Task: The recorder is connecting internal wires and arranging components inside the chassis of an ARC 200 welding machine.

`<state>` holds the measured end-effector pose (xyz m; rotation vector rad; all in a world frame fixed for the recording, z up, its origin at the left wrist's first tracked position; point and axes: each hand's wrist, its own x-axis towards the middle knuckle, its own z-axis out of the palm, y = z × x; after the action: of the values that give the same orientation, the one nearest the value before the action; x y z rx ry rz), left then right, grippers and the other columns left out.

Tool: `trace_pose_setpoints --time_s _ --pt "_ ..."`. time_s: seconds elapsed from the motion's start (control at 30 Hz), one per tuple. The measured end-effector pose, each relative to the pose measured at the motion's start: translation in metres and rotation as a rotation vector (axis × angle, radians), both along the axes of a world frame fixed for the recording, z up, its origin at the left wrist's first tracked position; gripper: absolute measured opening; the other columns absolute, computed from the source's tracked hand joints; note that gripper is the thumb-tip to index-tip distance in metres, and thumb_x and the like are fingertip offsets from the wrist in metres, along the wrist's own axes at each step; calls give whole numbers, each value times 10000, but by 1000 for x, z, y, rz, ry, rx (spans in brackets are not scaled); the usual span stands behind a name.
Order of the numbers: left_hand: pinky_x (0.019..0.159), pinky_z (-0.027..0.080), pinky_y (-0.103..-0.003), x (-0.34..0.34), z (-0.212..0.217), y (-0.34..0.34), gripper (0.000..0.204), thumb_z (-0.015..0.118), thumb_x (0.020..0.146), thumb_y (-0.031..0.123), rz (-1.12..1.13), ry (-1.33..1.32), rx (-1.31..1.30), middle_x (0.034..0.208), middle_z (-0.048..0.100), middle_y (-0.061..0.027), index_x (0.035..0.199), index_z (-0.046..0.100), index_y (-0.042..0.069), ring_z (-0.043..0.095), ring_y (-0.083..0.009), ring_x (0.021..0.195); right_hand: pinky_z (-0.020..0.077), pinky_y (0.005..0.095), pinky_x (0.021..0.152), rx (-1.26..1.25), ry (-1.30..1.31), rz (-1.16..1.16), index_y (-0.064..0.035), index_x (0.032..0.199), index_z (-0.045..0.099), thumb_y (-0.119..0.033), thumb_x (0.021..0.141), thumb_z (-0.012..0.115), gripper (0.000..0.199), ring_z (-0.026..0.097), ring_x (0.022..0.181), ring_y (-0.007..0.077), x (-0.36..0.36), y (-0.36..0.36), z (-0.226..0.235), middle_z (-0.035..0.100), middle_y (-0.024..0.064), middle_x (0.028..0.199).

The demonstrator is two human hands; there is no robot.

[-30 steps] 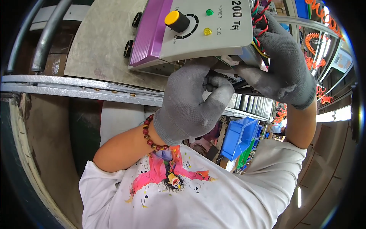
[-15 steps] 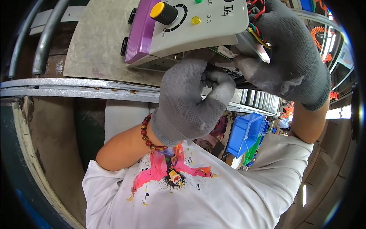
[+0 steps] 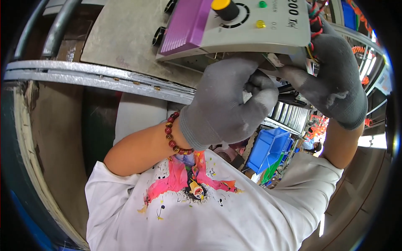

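A grey and purple electrical unit (image 3: 255, 39) lies at the top, its panel carrying a black knob with a yellow cap (image 3: 225, 10) and small green and yellow lamps. My left hand (image 3: 228, 102), in a grey knit glove, is at the panel's lower edge. Its fingers are curled, thumb and forefinger close together; whatever they pinch is hidden. My right hand (image 3: 335, 79), gloved alike, bends around the unit's right end, thumb reaching toward the opening below the panel. Its other fingers are mostly hidden by red, green and yellow wires (image 3: 315, 27). Dark parts (image 3: 289, 90) show between the hands.
Under the unit is a worn grey board (image 3: 119, 39). A metal rail (image 3: 96, 75) runs along the near side, with conveyor rollers (image 3: 60, 29) at the left. Blue bins (image 3: 268, 146) stand low on the right, and orange coiled hoses (image 3: 359, 50) hang beyond.
The unit and both hands sit farther right in the picture, the left hand also slightly higher. My left fingers stay curled beneath the panel. My right thumb still points toward the opening.
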<state>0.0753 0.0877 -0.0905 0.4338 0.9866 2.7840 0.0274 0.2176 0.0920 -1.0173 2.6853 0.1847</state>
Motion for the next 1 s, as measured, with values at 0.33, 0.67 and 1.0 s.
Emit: trace_pose_setpoints --time_s 0.33,0.67,1.0 --pt "732 506 -254 -4 9 -23 256 592 831 -75 -268 16 -104 936 623 -97 1080 539 -95 605 -121 853 515 408 880 -23 -181 -123 -26 1262 547 -110 689 847 652 658 1021 334 -4 -5 -2 620 228 1195" --pt "648 525 -329 -3 2 -19 206 643 785 14 -69 101 -227 810 651 -150 973 601 -56 652 -251 689 469 431 947 -309 -187 -89 25 1263 558 -249 763 743 599 563 1087 418 -18 -15 -3 535 234 1230" --pt "659 519 -277 -12 16 -27 200 660 797 -16 -162 -36 -405 814 683 -114 990 649 -69 641 -140 709 446 463 987 -149 -161 -233 -7 1223 545 -240 761 728 549 508 1159 451 -14 -35 -1 477 267 1300"
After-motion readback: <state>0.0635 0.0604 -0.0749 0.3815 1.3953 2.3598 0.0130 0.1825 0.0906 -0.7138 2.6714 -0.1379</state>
